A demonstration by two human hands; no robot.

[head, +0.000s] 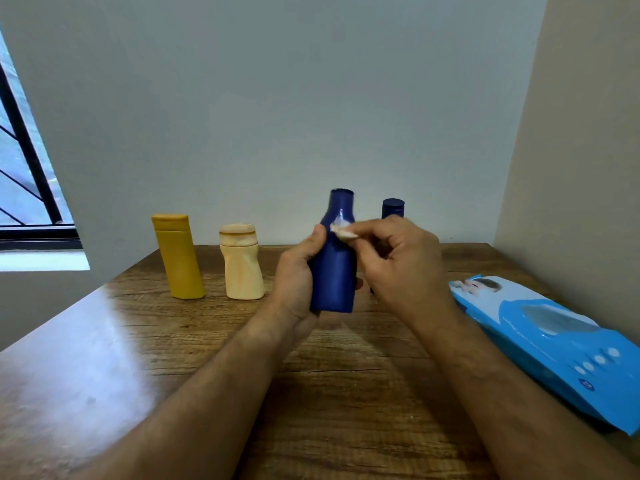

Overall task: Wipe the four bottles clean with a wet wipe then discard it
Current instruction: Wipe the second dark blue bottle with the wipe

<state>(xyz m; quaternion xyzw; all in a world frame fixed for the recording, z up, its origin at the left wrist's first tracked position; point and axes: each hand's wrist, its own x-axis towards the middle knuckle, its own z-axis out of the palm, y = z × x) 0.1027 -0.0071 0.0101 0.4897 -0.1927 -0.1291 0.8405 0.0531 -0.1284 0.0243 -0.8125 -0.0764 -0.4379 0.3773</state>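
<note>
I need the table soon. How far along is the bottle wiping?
In hand: the left hand grips the tall blue bottle while the right hand rubs a wet wipe on its shoulder. Whether the yellow bottle, cream bottle or second blue bottle behind the right hand are already wiped cannot be told. Still left: discarding the wipe. The wipes pack lies on the table.

Your near half of the table (104,375) lies open to the left edge; far row blocks the back: yellow bottle (178,258) leaning, cream bottle (242,263) just beside it, narrow gap between; dark blue bottle (393,207) stands toward the far right corner, mostly hidden; wipes pack (554,344) lies along the right edge, beside the wall (571,168); wall close behind the far edge.
</note>
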